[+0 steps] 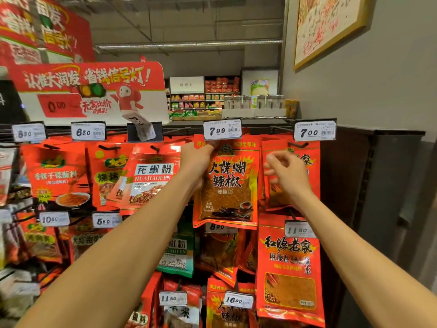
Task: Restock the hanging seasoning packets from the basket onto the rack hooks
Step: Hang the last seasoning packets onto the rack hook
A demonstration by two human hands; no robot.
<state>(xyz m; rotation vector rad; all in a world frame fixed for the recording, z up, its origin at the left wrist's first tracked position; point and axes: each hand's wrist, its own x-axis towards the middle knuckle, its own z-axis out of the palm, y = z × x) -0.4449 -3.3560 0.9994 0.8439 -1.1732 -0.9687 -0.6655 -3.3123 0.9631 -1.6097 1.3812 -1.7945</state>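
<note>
Head view shows a rack of hanging seasoning packets that fills the left and middle of the frame, with two bare arms reaching up from the lower edge. At the centre hangs a red chili packet [225,185] under the price tag 7.99 [222,130]. Left hand [195,159] is at the upper left corner of this packet, with the fingers curled on its top edge just below the tag; it holds the packet there. Whether the hole of the packet is already on the hook I cannot tell, because the tag and the fingers hide it. Right hand [287,172] is right of the centre, in front of the neighbour packet [307,162] under the price tag 7.00 [314,131]; its fingers are loosely bent and hold nothing. More red packets hang in the rows below and to the left. A red promotion sign [92,88] stands above the rack in the upper left.
</note>
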